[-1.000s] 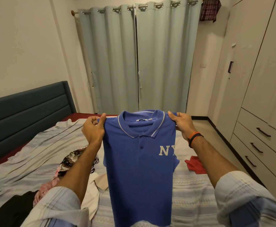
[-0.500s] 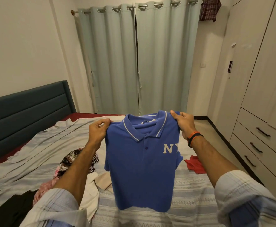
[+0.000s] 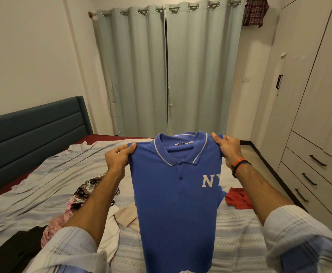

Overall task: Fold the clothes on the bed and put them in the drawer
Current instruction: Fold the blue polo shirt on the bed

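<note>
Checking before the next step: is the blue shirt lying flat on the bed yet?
No, the blue shirt hangs in the air, held up at its shoulders by the left hand and right hand above the bed.

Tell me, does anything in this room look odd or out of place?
Yes: a checked cloth hangs bunched on the end of the curtain rod, an odd spot for clothing. Loose clothes also lie heaped unfolded on the bed.

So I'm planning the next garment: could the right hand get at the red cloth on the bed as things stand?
Probably not yet: the right hand grips the blue polo shirt. The red cloth lies uncovered below that forearm, so the way looks free once it lets go.
</note>
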`<action>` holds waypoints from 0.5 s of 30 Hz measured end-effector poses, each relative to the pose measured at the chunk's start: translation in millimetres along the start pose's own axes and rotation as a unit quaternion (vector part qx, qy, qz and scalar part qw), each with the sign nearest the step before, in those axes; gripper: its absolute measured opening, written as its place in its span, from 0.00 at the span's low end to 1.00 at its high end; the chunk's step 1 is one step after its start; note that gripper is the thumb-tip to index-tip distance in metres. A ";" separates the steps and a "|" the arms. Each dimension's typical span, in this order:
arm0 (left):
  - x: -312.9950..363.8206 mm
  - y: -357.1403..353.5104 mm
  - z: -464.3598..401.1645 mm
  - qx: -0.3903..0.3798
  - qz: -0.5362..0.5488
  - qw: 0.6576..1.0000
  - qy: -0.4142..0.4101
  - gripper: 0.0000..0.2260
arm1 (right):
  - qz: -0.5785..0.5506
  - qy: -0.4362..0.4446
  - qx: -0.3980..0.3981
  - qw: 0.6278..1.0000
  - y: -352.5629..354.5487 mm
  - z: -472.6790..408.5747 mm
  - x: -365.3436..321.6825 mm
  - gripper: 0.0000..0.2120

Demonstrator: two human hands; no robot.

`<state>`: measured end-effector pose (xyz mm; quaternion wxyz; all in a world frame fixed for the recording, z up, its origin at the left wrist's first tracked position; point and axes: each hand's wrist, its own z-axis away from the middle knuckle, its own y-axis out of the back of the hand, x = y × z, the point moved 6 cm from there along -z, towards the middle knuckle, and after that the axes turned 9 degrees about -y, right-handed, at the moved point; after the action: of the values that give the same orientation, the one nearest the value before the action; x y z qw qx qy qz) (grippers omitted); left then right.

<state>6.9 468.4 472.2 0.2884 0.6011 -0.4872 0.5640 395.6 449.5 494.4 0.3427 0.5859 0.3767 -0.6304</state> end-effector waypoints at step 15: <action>10.6 -6.3 5.9 0.017 -0.252 0.963 -0.094 0.19 | 0.015 0.009 -0.037 0.999 -12.7 12.2 3.9 0.21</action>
<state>13.7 462.7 482.5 0.3641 0.7597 -0.3349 0.4222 378.3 445.0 491.8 0.3702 0.5840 0.3935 -0.6059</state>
